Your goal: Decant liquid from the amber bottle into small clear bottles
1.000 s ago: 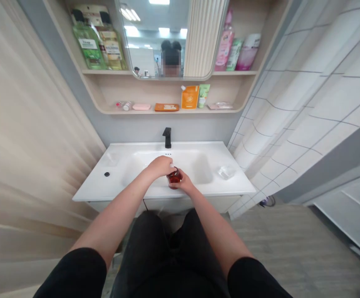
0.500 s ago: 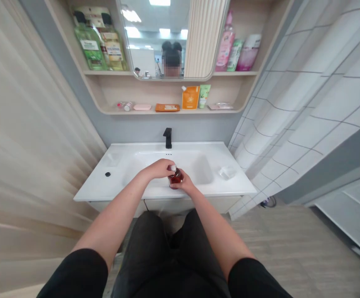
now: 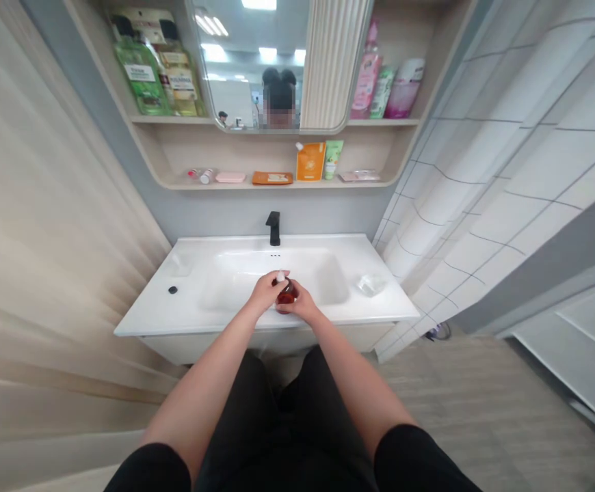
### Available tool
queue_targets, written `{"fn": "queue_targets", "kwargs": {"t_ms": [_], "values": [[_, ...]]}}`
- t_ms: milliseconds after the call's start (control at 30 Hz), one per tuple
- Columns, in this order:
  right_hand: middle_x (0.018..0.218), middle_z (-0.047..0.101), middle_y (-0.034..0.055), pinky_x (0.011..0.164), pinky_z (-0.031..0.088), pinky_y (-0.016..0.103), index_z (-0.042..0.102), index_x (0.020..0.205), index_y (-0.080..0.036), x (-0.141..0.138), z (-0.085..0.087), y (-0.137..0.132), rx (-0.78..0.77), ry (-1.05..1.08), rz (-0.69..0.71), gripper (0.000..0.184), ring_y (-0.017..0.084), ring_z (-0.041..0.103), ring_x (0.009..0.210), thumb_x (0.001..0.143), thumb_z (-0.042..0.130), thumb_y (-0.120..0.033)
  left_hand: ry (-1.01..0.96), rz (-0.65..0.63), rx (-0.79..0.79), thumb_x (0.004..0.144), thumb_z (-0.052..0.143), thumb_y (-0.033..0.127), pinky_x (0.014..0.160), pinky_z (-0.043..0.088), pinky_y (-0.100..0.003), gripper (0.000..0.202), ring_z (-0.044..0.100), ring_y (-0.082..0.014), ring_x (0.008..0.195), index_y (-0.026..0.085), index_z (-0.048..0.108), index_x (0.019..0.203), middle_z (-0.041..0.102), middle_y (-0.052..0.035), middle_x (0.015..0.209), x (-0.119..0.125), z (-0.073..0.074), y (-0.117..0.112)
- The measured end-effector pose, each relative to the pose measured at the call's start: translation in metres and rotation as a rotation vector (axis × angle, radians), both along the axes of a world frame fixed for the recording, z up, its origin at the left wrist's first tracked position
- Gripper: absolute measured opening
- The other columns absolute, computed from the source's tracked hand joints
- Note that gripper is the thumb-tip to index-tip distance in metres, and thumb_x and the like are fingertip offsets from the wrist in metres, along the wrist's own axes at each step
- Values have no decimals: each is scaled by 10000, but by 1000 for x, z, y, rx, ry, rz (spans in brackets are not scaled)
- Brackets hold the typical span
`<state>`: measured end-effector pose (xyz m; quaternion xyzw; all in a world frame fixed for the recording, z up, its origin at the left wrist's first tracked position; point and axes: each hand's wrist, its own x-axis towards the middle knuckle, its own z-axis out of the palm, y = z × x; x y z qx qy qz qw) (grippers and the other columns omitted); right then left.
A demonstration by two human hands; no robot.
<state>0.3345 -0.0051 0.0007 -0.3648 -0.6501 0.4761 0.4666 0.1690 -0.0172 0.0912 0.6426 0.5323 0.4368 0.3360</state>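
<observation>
A small reddish-brown bottle (image 3: 285,298) is between my hands at the front edge of the white sink (image 3: 328,277). Its neck is dark, and a white top (image 3: 280,276) sticks up from it. My left hand (image 3: 265,290) has its fingers closed around the neck and white top. Wrapped round the body from the right is my right hand (image 3: 302,305). Fingers hide part of the bottle, and I cannot tell whether its base touches the rim.
Behind the basin stands a black faucet (image 3: 273,228). A clear plastic item (image 3: 371,285) lies on the right of the counter, a small black round piece (image 3: 173,290) on the left. Above, a shelf holds an orange pouch (image 3: 310,162), a green tube (image 3: 333,159) and several bottles.
My left hand has shifted its grip lower, from the white top to around the bottle's neck. My right hand keeps hold of the body. The view has moved slightly.
</observation>
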Motion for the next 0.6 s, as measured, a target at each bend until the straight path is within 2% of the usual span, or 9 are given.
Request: {"fn": "queue_targets", "kwargs": {"t_ms": [67,133,167,233,300,333,400,467,600], "values": [[1187,772,45,1032,571,451,667,1364,-243,0,1,-1,5,-39,-16,864,272,717,1068,586,1005,-407,5,84,-8,857,794,357,983,594,-397,218,760,-255,1025,210,762,1014,818,-86,1109,-1,-1,1],[1137,777,43,1001,581,451,686,1318,-233,0,1,-2,-1,-63,-25,814,273,717,1032,591,1005,-412,-22,139,7,798,845,387,957,601,-398,318,757,-250,989,208,742,1040,808,-79,1109,-1,-1,1],[1137,778,47,990,585,448,687,1313,-230,0,1,-2,-4,-58,-22,806,273,718,1025,595,1004,-412,-57,98,20,807,827,374,978,598,-396,338,757,-248,1028,211,739,1089,803,-80,1169,-2,0,0],[1184,777,56,994,586,445,669,1359,-235,0,2,-2,-5,-26,-2,841,275,721,1048,605,1000,-409,-142,-72,35,863,729,322,1050,576,-397,324,747,-245,1145,222,744,1171,789,-80,1287,-4,-1,-1],[1223,776,54,1018,580,448,652,1407,-247,1,2,-2,-1,-15,20,893,277,720,1077,601,1001,-405,-188,-172,25,893,669,299,1084,562,-402,283,739,-247,1190,220,761,1148,794,-84,1292,-6,-2,-4],[1220,777,49,1026,577,450,651,1416,-252,1,2,-2,2,-21,27,904,276,719,1080,597,1002,-406,-187,-147,12,891,679,310,1067,569,-404,243,744,-249,1158,215,763,1099,805,-87,1247,-6,-3,-5],[1198,779,36,1027,575,448,660,1411,-258,2,2,-2,8,-37,32,892,272,719,1071,599,1002,-403,-148,-15,-6,862,746,352,992,593,-394,207,748,-241,1044,213,735,1015,811,-81,1145,-6,-4,-6],[1166,780,29,1005,581,436,671,1388,-257,2,1,-2,5,-44,23,860,267,720,1047,606,1002,-395,-99,54,-4,840,789,373,946,603,-379,255,740,-228,992,219,703,1024,800,-63,1110,-4,-5,-7],[1122,782,29,959,594,415,675,1361,-244,1,1,-2,-14,-38,25,844,260,722,1007,599,1006,-389,-108,-122,44,922,678,351,1066,576,-393,298,737,-245,1180,226,716,1190,784,-72,1265,-7,-5,-10]]}}
